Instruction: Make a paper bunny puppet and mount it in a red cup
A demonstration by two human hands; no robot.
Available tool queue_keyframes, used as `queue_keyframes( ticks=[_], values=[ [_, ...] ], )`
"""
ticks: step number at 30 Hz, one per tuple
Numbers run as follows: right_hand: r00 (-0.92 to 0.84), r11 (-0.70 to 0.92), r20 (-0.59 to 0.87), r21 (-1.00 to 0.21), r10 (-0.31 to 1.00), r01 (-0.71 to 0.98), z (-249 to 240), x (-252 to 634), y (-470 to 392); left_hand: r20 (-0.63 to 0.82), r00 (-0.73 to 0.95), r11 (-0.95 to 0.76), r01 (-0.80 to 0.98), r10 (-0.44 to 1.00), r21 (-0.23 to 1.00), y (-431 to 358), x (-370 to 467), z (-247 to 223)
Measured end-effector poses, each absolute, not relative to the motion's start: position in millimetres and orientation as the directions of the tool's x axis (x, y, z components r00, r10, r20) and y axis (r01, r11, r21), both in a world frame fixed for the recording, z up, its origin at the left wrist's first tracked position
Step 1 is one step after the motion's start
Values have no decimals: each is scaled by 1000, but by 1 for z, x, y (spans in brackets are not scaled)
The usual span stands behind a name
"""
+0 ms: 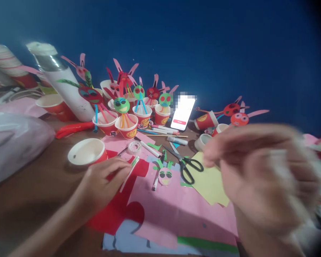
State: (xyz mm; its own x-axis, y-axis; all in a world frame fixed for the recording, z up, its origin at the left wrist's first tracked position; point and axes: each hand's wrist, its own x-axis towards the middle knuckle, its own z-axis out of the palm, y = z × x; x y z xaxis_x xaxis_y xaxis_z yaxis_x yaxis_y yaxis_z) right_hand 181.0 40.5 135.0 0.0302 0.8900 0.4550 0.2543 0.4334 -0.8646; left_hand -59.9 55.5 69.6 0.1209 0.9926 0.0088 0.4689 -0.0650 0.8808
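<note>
My left hand [103, 184] pinches a thin white stick [128, 175] with a bit of green near its upper end, above red paper [111, 203]. My right hand [259, 171] is raised close to the camera at the right and badly blurred; whether it holds anything is unclear. Between the hands, a small pink paper face [165, 176] with green ears and dark glasses lies on pink paper [160, 210]. A marker [155, 181] is beside the face. Black-handled scissors [186, 166] lie partly on yellow paper [210, 180].
An open paper cup [87, 151] stands left of the red paper. Behind are several cups with paper-faced figures [127, 125], a lit phone [182, 112], pens [164, 130], a tape roll [134, 147] and a bottle [66, 85]. A plastic bag [16, 146] bulges at left.
</note>
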Motion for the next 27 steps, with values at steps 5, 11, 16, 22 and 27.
queue_keyframes(
  ticks=[5, 11, 16, 22, 27],
  values=[
    [-266, 307, 230, -903, 936, 302, 101, 171, 44, -27, 251, -202, 833, 968, 515, 76, -57, 43],
    [-313, 147, 19, -909, 949, 389, 52, 170, 47, -179, 199, -141, 946, 964, 293, 80, -50, 33],
    [-334, 97, -30, -928, 942, 359, 43, 169, 47, -189, 163, -91, 935, 968, 343, 81, -46, 36],
    [-281, -22, -88, -972, 956, 232, 38, 167, 51, -257, 145, 51, 777, 955, 628, 76, -48, 40],
    [-226, -179, -183, -983, 957, 41, 31, 161, 55, -321, 323, 139, 477, 891, 868, 73, -38, 45]
  ],
)
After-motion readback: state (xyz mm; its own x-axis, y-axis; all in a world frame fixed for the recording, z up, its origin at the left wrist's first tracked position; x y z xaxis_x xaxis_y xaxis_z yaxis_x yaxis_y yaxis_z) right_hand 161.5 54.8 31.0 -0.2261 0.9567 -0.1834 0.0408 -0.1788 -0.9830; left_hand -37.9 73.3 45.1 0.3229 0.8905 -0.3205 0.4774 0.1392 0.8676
